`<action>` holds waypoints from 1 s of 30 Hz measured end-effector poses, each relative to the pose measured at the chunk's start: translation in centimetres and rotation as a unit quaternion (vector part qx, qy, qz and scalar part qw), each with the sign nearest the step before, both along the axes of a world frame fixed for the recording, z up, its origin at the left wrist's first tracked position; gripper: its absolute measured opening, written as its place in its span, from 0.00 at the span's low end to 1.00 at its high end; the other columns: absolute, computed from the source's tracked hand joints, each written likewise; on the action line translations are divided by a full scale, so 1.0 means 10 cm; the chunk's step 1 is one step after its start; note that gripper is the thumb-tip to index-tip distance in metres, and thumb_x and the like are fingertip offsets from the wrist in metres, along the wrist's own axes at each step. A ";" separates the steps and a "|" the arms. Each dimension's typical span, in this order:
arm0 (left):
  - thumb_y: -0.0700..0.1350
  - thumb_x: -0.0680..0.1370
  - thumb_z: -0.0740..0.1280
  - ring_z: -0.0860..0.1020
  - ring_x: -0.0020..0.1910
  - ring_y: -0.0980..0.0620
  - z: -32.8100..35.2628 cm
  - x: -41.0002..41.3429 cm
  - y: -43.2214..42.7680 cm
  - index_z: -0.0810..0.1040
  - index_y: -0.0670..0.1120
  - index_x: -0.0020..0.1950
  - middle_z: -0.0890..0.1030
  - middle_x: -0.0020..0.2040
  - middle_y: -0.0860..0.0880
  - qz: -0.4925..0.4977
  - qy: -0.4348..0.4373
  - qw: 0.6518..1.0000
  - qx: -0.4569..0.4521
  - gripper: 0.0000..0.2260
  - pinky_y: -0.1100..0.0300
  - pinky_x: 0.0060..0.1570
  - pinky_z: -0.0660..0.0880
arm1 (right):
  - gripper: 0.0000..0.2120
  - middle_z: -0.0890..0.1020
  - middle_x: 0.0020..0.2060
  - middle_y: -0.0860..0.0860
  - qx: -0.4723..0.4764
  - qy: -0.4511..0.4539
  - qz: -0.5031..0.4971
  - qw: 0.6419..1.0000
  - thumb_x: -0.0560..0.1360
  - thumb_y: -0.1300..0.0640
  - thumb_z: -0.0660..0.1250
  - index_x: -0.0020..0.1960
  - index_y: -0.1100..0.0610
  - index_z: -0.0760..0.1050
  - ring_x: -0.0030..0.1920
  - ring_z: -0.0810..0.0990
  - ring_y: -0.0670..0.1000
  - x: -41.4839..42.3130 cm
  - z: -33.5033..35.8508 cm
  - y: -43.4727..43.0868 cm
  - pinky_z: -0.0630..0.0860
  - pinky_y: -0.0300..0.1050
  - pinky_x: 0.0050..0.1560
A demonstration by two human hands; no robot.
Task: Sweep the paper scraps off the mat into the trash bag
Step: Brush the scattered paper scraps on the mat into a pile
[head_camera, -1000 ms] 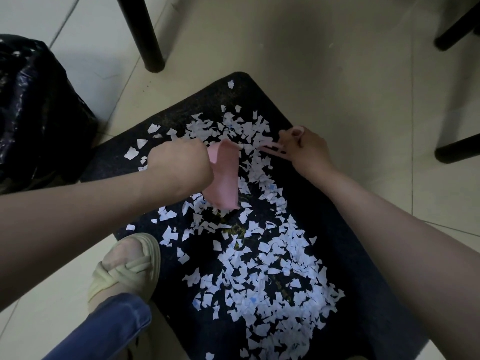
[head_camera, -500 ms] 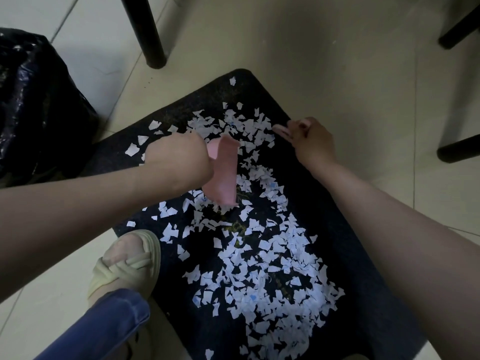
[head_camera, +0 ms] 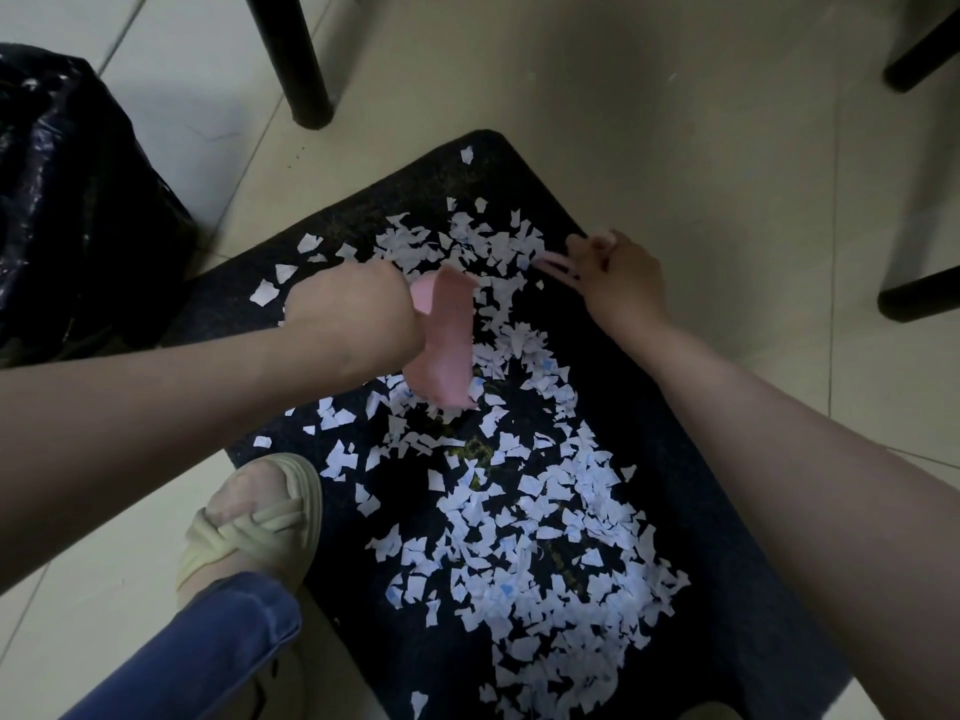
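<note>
Looks like an indoor room, home or office, hard to tell which. Pale glossy floor tiles (head_camera: 675, 122) with thin grout lines, black furniture legs (head_camera: 291, 54) standing on them, a dark mat (head_camera: 519, 174) laid flat, a black trash bag (head_camera: 78, 210) slumped beside it.

You have a pale tiled floor (head_camera: 675, 106) with thin grout lines under you; a black furniture leg (head_camera: 291, 54) stands ahead, a slanted dark leg (head_camera: 924, 49) and a dark bar (head_camera: 919, 293) at your right.
</note>
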State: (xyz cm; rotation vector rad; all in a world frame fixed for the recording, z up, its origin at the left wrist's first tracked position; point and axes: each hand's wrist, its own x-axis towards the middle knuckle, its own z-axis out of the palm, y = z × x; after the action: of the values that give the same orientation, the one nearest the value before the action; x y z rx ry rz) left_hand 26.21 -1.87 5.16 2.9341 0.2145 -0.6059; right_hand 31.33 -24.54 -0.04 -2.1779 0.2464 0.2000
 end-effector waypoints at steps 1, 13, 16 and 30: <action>0.48 0.74 0.64 0.72 0.29 0.50 0.00 0.00 0.00 0.79 0.46 0.40 0.76 0.34 0.48 0.001 0.000 1.000 0.001 0.08 0.64 0.28 0.61 | 0.17 0.76 0.31 0.49 -0.025 0.014 0.032 0.999 0.83 0.55 0.58 0.48 0.70 0.72 0.32 0.79 0.32 -0.02 0.03 0.03 0.70 0.23 0.37; 0.47 0.74 0.64 0.70 0.28 0.50 0.10 0.08 -0.05 0.79 0.47 0.44 0.74 0.33 0.48 0.022 0.003 1.000 0.008 0.06 0.64 0.27 0.60 | 0.15 0.82 0.49 0.49 -0.111 -0.095 -0.106 0.984 0.82 0.50 0.59 0.59 0.62 0.74 0.49 0.78 0.45 0.18 0.11 0.03 0.62 0.25 0.39; 0.47 0.74 0.64 0.73 0.30 0.50 0.04 0.00 -0.05 0.80 0.48 0.45 0.76 0.34 0.49 0.000 0.023 1.000 -0.004 0.07 0.64 0.27 0.62 | 0.13 0.81 0.46 0.46 -0.052 -0.031 -0.087 0.994 0.81 0.48 0.60 0.55 0.58 0.75 0.51 0.80 0.46 0.20 -0.02 0.06 0.69 0.28 0.54; 0.47 0.73 0.65 0.73 0.30 0.50 0.03 0.00 0.10 0.79 0.47 0.42 0.76 0.33 0.48 0.013 0.028 0.999 -0.014 0.06 0.63 0.29 0.64 | 0.11 0.84 0.51 0.48 -0.055 -0.074 -0.111 0.990 0.81 0.48 0.58 0.53 0.55 0.72 0.48 0.79 0.47 0.32 -0.02 0.16 0.69 0.28 0.46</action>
State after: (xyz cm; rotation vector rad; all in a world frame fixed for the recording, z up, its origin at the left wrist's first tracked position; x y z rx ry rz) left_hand 26.25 -0.91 5.49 2.8844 0.2477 -0.6813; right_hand 34.53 -22.98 -0.20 -2.2415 0.4215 -0.1029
